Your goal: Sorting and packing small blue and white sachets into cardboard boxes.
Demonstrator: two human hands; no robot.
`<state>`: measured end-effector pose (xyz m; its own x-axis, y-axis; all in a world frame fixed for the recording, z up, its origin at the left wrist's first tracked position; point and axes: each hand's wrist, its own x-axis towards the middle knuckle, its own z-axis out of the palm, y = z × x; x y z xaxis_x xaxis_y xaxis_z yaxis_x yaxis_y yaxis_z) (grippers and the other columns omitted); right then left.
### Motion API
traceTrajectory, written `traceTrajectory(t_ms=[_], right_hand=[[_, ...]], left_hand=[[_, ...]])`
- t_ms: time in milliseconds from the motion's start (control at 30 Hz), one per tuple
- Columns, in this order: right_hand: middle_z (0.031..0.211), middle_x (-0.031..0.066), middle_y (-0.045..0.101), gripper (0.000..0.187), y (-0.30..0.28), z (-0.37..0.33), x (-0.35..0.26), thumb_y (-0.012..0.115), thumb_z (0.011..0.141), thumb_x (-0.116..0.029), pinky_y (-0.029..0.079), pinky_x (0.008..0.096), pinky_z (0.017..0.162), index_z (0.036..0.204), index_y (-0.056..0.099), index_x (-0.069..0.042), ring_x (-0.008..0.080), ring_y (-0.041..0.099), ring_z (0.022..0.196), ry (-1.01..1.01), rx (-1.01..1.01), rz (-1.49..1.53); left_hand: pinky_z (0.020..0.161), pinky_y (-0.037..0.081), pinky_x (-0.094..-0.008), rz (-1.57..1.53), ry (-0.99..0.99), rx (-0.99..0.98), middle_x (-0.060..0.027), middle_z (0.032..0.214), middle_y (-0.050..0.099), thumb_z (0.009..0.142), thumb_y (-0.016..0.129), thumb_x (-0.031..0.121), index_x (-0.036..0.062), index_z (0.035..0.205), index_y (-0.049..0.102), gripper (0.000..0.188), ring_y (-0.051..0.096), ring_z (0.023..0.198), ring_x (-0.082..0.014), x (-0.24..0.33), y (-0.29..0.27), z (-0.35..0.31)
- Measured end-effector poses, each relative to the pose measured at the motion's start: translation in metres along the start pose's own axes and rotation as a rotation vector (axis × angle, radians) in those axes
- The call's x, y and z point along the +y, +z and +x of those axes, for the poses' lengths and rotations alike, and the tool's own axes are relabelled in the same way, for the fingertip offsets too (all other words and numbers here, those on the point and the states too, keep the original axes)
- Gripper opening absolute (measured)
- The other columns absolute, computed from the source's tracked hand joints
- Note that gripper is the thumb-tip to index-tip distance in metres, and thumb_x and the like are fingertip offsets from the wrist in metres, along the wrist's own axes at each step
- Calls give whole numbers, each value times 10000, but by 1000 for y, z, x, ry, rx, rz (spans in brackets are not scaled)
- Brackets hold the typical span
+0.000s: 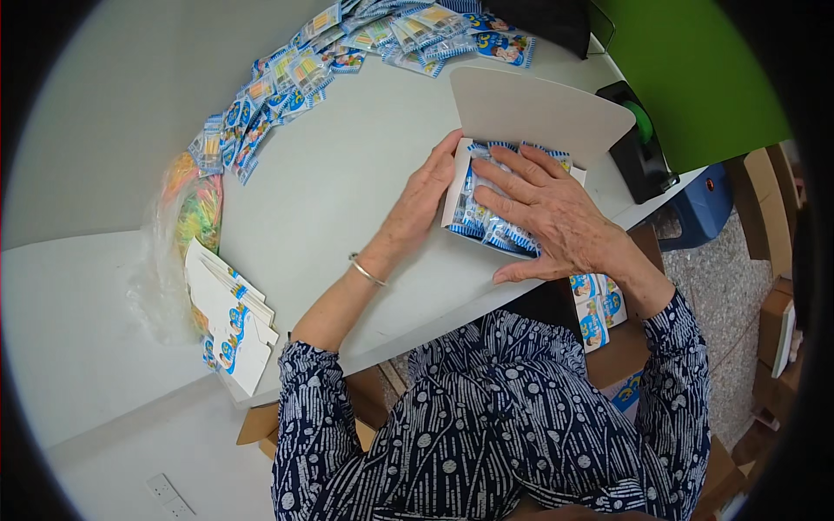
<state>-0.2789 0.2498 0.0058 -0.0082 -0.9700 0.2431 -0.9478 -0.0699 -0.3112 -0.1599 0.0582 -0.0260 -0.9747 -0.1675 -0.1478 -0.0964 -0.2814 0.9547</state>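
A white cardboard box [451, 201] stands on the table with its lid flap [539, 104] raised at the far side. Small clear and blue-striped packets [473, 227] fill it. My left hand [426, 195] holds the box at its left wall, fingers closed along the far left corner. Flat on top of the packets lies my right hand [552, 208], fingers stretched out and the thumb over the near edge. It covers much of the box's contents.
Many similar packets [304, 69] are heaped along the table's far left edge. A plastic bag with colourful contents [198, 213] and flat printed cartons [230, 326] lie left. A black tape dispenser [638, 148] stands right. Below the table is an open brown carton [625, 347] with printed boxes.
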Motion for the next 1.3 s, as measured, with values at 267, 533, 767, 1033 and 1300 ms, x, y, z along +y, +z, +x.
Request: traceTrajectory(t_ms=[267,533,767,1033,1300], right_hand=[[1480,220,356,816,2,3,0,658,705,-715,262,498,1145,1300,536,-171,394,357,1351,28,36,20],[1458,230,384,810,0,5,-2,672,700,-707,267,500,1142,1294,536,-172,393,359,1350,24,25,9],[1468,241,362,860,1,3,-1,675,690,-707,250,516,1144,1322,509,-149,401,337,1364,33,38,37],[1511,223,309,1023,2,3,-2,635,721,-727,194,517,1172,1430,379,-37,393,254,1419,15,74,39],[1477,193,374,980,5,3,-2,650,721,-697,205,493,1179,1376,416,-5,353,306,1397,36,62,20]], left_hand=[[1070,383,-321,-275,22,213,-119,1427,438,1049,368,360,26,1468,329,537,454,1293,-197,1,28,-3],[1080,360,-316,-2,78,230,-133,1438,436,1052,357,353,-12,1461,328,549,429,1318,-206,-4,31,-4],[1067,365,-319,119,92,231,-155,1431,447,1047,392,283,-10,1477,297,529,443,1292,-197,-3,29,-2],[1000,421,-419,859,254,262,-292,1336,479,1028,334,160,21,1472,283,468,511,1197,-433,-3,29,0],[976,451,-346,8,-32,208,-159,1335,524,1022,449,208,-10,1444,328,491,552,1179,-232,9,26,-1]])
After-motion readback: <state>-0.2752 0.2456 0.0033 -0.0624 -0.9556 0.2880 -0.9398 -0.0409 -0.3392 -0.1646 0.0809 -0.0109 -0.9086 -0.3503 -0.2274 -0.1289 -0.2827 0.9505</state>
